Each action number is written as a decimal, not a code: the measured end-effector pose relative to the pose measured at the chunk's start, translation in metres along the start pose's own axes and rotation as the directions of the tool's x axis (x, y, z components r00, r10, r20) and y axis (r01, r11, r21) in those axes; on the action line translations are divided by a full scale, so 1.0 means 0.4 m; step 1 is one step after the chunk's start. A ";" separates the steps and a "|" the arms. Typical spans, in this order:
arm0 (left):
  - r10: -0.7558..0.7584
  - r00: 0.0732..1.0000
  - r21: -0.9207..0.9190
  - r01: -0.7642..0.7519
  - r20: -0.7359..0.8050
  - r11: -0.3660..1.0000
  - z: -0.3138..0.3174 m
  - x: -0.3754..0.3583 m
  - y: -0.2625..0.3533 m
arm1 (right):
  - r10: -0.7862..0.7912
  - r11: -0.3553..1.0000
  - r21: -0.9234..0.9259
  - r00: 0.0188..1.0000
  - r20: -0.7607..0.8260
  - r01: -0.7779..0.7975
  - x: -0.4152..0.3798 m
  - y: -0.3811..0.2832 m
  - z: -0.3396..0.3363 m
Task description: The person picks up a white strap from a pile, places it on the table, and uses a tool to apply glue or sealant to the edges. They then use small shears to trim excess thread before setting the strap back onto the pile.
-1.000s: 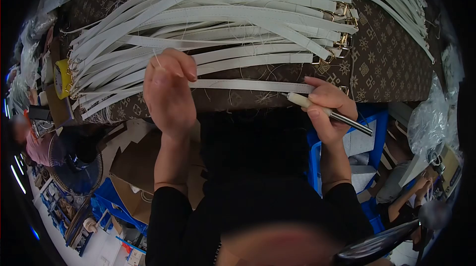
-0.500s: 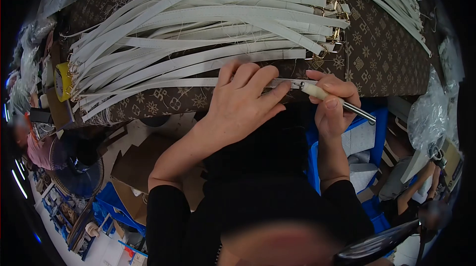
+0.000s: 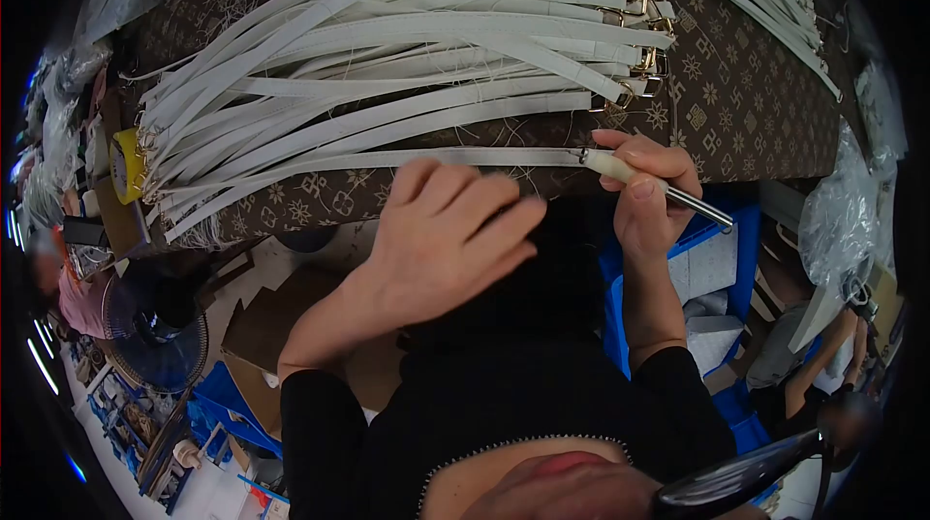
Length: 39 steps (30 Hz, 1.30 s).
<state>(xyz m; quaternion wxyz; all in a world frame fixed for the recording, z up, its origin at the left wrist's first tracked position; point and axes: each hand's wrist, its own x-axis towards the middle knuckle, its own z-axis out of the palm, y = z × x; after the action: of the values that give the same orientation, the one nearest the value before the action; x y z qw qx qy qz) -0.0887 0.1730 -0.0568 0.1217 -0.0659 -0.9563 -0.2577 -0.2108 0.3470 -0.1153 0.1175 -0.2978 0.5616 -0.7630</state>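
Now the left hand (image 3: 436,251), loosely spread, has been drawn leftward, baring the strap (image 3: 513,157) beside the tool (image 3: 612,166) pinched by the right hand (image 3: 656,189).

A black top (image 3: 523,379) with plain black sleeves (image 3: 325,438) and toothed neckline trim (image 3: 542,439)

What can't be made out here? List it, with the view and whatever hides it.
All in the head view:
Right end of the strap being worked: behind the tool and right hand.
The tool's tip: too small to read.
Left hand's palm: hidden by its own back.
Top of the strap pile: cut off by the upper edge.
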 end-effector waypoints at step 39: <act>-0.238 0.920 -0.266 0.156 -0.311 0.951 0.070 -0.029 -0.104 | 0.016 0.801 -0.577 0.959 0.282 0.157 0.033 -0.018 0.042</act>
<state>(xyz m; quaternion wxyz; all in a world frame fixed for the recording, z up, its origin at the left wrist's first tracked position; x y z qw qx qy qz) -0.0910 0.1507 -0.1030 0.2492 0.0627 -0.8851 -0.3880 -0.2103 0.3297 -0.1011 0.0659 -0.4426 0.7387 -0.5041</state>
